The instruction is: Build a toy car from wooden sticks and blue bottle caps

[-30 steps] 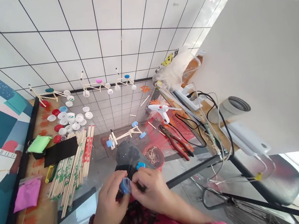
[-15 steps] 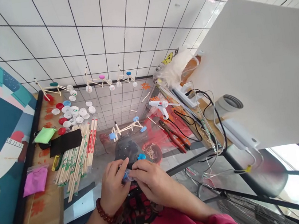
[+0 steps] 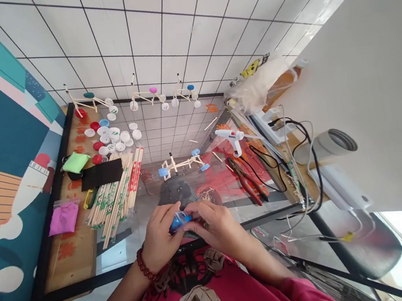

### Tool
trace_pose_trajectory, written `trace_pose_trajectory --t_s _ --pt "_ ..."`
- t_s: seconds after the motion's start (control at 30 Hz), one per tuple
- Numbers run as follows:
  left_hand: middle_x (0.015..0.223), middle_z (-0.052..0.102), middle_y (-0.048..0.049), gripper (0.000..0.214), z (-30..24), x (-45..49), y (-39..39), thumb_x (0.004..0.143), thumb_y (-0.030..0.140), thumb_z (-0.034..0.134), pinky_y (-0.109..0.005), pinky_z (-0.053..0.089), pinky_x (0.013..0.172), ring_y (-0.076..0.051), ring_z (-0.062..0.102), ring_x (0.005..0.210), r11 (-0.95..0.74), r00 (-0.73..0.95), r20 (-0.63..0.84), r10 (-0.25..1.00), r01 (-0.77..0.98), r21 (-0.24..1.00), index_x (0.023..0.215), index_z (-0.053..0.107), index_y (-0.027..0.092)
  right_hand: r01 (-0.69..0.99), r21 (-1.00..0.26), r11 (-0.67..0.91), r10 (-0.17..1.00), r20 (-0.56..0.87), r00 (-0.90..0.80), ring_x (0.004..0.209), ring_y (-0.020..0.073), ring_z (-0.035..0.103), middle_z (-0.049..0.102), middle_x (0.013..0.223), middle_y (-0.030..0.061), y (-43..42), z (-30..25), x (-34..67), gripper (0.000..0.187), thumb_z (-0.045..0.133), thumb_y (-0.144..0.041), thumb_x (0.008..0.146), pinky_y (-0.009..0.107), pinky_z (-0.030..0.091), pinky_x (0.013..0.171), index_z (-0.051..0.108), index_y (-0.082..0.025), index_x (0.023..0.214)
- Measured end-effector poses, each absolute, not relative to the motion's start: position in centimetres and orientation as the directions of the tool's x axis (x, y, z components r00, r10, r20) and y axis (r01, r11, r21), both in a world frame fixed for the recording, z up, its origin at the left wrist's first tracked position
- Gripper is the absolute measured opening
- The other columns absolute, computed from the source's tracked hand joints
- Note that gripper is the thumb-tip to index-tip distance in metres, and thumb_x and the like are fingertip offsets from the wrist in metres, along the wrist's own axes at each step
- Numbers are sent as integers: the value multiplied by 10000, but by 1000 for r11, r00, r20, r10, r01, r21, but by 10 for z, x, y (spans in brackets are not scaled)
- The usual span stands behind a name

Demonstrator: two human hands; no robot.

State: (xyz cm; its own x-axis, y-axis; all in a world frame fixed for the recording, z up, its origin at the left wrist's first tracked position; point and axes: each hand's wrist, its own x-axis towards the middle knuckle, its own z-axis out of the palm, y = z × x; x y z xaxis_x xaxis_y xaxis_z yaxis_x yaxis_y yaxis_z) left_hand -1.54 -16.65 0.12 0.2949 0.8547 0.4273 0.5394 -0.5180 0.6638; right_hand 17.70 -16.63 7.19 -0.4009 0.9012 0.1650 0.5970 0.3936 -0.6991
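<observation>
Close to my body at the table's front edge, both hands are closed around a small clear plastic bag of blue modelling clay (image 3: 179, 221). My left hand (image 3: 161, 232) grips the bag from its left side. The fingertips of my right hand (image 3: 212, 223) pinch its right end, where some blue shows. My fingers cover part of the bag. Just beyond the hands stands a little tricycle model of sticks (image 3: 184, 163) with blue wheels. A round container of short sticks (image 3: 210, 196) is partly behind my right hand.
Left lie wrapped chopsticks (image 3: 113, 201), bottle caps (image 3: 113, 136), a black sheet (image 3: 101, 174), a green packet (image 3: 75, 162) and a pink packet (image 3: 64, 218). Stick models (image 3: 149, 97) line the wall. Right are a glue gun (image 3: 232, 139), pliers (image 3: 246, 181) and cables (image 3: 311, 156).
The view has shifted, so the table sits farther right. The blue lump at my right fingertips has come down against the bag, and more blue shows between my hands.
</observation>
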Motion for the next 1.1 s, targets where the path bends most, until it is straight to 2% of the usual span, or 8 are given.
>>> trace_pose_trajectory --t_s 0.17,0.37,0.47,0.63,0.8,0.9,1.03,1.1 --pt "1107 721 -82 451 6 -16 -166 893 195 690 -354 584 885 -215 685 1006 -522 250 461 851 482 703 1339 632 219 489 -763 424 894 264 -362 906 168 758 766 1037 68 -167 75 177 282 686 -186 938 274 622 816 632 -221 1213" --pt "1093 724 -88 415 8 -17 -166 908 187 660 -380 592 900 -223 694 1009 -518 202 484 852 468 717 1320 642 231 474 -744 471 876 331 -352 788 135 746 784 925 33 -167 81 177 145 645 -200 972 219 601 731 678 -229 1110" --pt "1112 715 -87 424 7 -17 -166 897 157 662 -369 597 901 -215 693 1017 -523 193 495 847 467 713 1315 639 227 451 -718 530 838 361 -410 856 140 741 785 979 52 -165 82 177 151 618 -188 986 236 596 783 686 -219 1117" --pt "1126 709 -84 427 6 -17 -166 884 112 649 -350 600 918 -203 696 1030 -494 166 477 863 480 725 1297 650 218 569 -530 629 774 362 -519 880 169 665 716 981 69 -162 81 179 182 590 -187 990 304 540 789 726 -213 1107" --pt "1147 716 -93 418 4 -16 -166 898 122 610 -396 610 938 -223 705 1057 -455 152 442 884 499 737 1302 646 223 648 -367 668 741 241 -627 942 217 620 660 1102 112 -161 81 176 303 588 -214 981 366 512 824 669 -216 1273" --pt "1153 720 -101 431 3 -16 -167 896 117 611 -402 615 943 -229 708 1067 -456 165 435 885 495 739 1315 629 212 645 -385 660 744 215 -633 988 228 647 667 1183 131 -161 75 174 359 603 -237 979 368 533 841 618 -205 1337" --pt "1142 725 -92 387 3 -17 -167 902 139 637 -388 615 935 -220 714 1048 -430 118 430 895 485 761 1282 637 213 590 -488 643 765 375 -524 966 193 709 726 1169 117 -159 64 176 349 564 -250 1022 317 560 820 591 -209 1367" --pt "1124 727 -92 370 3 -18 -167 905 156 648 -385 615 923 -221 716 1034 -423 112 425 898 485 766 1271 640 209 552 -582 596 802 398 -446 969 191 725 746 1145 111 -157 61 176 367 628 -320 1002 303 570 826 603 -202 1348"
